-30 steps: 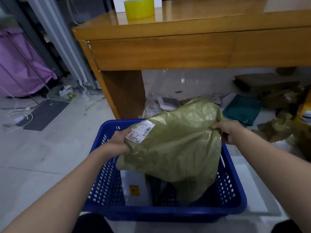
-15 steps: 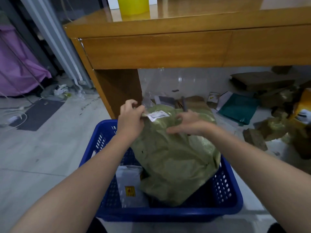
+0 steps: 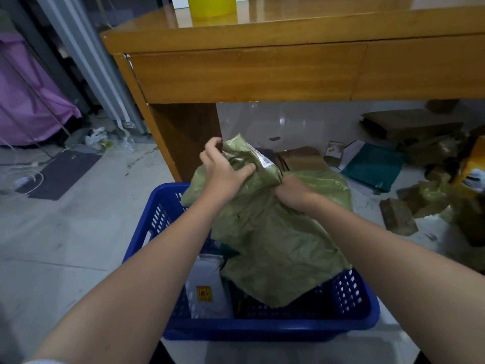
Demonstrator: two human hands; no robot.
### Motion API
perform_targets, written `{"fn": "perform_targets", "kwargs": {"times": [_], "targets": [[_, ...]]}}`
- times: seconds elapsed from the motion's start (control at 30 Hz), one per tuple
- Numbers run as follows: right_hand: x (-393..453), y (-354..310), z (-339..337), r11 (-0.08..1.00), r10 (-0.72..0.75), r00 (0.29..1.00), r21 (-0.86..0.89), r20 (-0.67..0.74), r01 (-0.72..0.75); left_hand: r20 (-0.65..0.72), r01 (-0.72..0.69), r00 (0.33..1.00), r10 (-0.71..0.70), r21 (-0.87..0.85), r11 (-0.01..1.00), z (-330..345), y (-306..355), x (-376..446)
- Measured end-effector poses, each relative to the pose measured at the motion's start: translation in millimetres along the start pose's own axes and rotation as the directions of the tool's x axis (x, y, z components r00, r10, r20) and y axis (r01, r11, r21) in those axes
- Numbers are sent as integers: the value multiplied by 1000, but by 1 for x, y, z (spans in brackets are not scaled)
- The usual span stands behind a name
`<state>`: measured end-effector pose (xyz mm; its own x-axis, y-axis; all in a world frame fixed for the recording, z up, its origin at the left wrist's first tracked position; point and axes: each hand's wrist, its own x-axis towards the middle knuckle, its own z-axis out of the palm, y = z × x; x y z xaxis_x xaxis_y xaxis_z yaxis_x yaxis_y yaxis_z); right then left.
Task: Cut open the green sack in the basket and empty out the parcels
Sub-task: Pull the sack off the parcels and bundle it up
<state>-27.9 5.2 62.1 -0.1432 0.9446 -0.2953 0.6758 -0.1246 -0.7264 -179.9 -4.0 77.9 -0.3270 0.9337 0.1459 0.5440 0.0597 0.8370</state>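
Big wooden desk up top with a yellow tape roll on it. Purple cloth off left, dark mat on the floor, teal mailer and cardboard scattered right.

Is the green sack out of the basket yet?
No: the green sack is bunched at its top by both hands, but its lower end sits inside the blue basket.

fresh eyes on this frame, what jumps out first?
The green sack, bunched at its top by both hands: left hand and right hand, each with a closed grip on it. It sits in the blue basket at centre, beside a white parcel. Behind stands a wooden desk, with parcels scattered on the floor at right.
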Motion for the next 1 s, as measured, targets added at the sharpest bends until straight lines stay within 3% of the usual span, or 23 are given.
{"fn": "perform_targets", "kwargs": {"times": [0.07, 0.1, 0.17, 0.2, 0.23, 0.27, 0.3, 0.37, 0.4, 0.43, 0.53, 0.57, 0.67, 0.7, 0.77, 0.83, 0.9, 0.97, 1.0], "targets": [[-1, -6, -1, 996, 33, 999, 87, -19, -31, -122, 73, 991, -57, 133, 988, 2, -3, -5], [-2, -9, -3, 984, 58, 998, 168, -29, -52, -89, 95, 993, -81, 174, 980, 4, -8, -8], [-3, -12, -9, 913, 116, 993, 395, 1, -107, 213, 156, 957, -198, 198, 968, 11, -21, -18], [-5, -14, -11, 851, 149, 988, 505, 34, -145, 393, 190, 881, -264, 218, 957, 15, -28, -24], [-7, -16, -14, 787, 176, 982, 590, 69, -182, 500, 201, 814, -294, 232, 952, 19, -33, -30], [-7, -17, -16, 729, 197, 976, 652, 91, -208, 521, 192, 806, -281, 218, 957, 24, -38, -36], [-8, -19, -17, 679, 213, 972, 701, 97, -219, 463, 180, 856, -230, 151, 972, 29, -39, -42], [-10, -20, -21, 585, 231, 967, 779, 104, -224, 157, 171, 976, -153, -101, 980, 34, -37, -51], [-11, -21, -23, 546, 233, 967, 808, 106, -220, 28, 180, 984, -178, -198, 964, 34, -38, -51], [-12, -21, -26, 512, 240, 965, 830, 108, -220, -47, 201, 976, -214, -190, 961, 33, -40, -50], [-16, -17, -35, 386, 230, 964, 897, 131, -214, -130, 302, 950, -284, 147, 942, 21, -57, -41], [-19, -16, -37, 336, 218, 966, 919, 138, -207, -71, 327, 945, -320, 116, 938, 16, -62, -36], [-25, -14, -35, 239, 200, 966, 948, 163, -210, 384, 486, 845, -371, -267, 832, 14, -70, -32], [-27, -15, -31, 220, 193, 965, 950, 179, -220, 493, 547, 791, -361, -306, 780, 16, -72, -33], [-29, -17, -25, 221, 172, 962, 944, 209, -245, 569, 609, 730, -380, -287, 740, 17, -75, -34], [-29, -18, -23, 254, 151, 961, 931, 230, -262, 422, 548, 809, -409, -288, 786, 13, -72, -33], [-27, -16, -26, 285, 138, 965, 924, 222, -254, 24, 437, 895, -446, -256, 862, 3, -76, -26], [-23, -12, -29, 290, 140, 971, 930, 193, -227, -313, 343, 852, -420, -274, 899, -13, -73, -17], [-21, -9, -29, 289, 147, 973, 933, 179, -216, -364, 300, 846, -389, -278, 912, -19, -71, -11]]}}
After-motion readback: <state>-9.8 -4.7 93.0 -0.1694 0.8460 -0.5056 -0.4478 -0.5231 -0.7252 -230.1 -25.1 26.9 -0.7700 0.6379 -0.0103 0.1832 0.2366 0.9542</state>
